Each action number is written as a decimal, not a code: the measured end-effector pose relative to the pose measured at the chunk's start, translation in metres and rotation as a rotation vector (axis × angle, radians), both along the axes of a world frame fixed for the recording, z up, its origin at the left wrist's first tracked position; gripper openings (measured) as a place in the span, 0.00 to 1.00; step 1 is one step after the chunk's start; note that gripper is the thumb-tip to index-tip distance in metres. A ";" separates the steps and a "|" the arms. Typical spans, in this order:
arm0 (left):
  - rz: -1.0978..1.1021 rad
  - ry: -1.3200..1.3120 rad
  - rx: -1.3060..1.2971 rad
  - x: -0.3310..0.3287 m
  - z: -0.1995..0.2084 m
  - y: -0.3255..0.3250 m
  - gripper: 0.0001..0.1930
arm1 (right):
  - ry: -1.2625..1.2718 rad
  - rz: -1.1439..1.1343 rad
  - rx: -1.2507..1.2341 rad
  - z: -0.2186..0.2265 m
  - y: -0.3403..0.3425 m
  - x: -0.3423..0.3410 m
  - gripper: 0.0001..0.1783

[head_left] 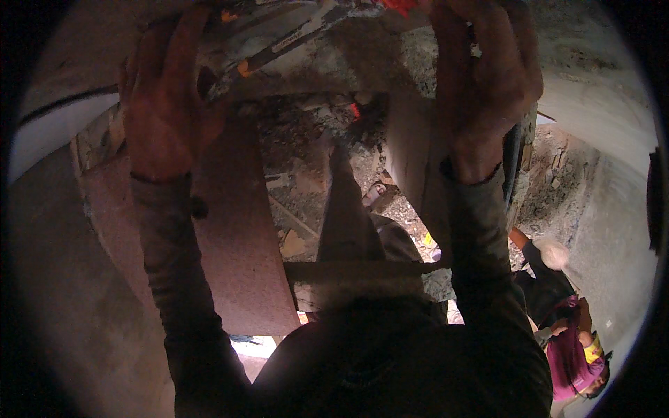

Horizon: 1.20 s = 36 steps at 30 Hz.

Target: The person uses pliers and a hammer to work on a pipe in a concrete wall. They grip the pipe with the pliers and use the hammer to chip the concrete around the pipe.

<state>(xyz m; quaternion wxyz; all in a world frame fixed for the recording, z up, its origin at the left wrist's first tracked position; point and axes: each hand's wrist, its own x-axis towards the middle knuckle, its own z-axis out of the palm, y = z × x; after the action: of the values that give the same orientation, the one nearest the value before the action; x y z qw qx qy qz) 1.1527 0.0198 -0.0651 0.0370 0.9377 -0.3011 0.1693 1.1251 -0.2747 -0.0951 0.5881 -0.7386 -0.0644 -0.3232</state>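
Note:
Both my arms, in dark long sleeves, reach up to the top of the view. My left hand (164, 115) is on the left, back of the hand showing, its fingers stretched upward and the tips dim. Across from it, my right hand (491, 87) has bent fingers that run out of the upper edge; anything in them is hidden. Between the hands, nearer the left, a long dark tool (282, 50) with an orange end and a pale label lies slanted on a grey, dusty surface (348, 66). Something bright red (397, 5) shows at the top edge, close to my right hand.
Below my left arm stands a reddish-brown board (230, 230). A wooden crosspiece (362, 279) spans in front of my body, with rubble-strewn ground (300, 132) beneath. Another person (575, 341) in a maroon top is at the lower right, by a grey wall (613, 230).

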 end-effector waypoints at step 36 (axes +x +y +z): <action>0.025 -0.032 -0.038 -0.001 -0.005 -0.001 0.46 | 0.001 -0.087 -0.008 -0.002 0.002 -0.001 0.06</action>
<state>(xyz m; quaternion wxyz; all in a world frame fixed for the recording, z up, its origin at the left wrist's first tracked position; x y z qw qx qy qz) 1.1521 0.0186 -0.0702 0.0482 0.9378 -0.2865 0.1903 1.1237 -0.2722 -0.0967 0.5708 -0.7431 -0.0331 -0.3477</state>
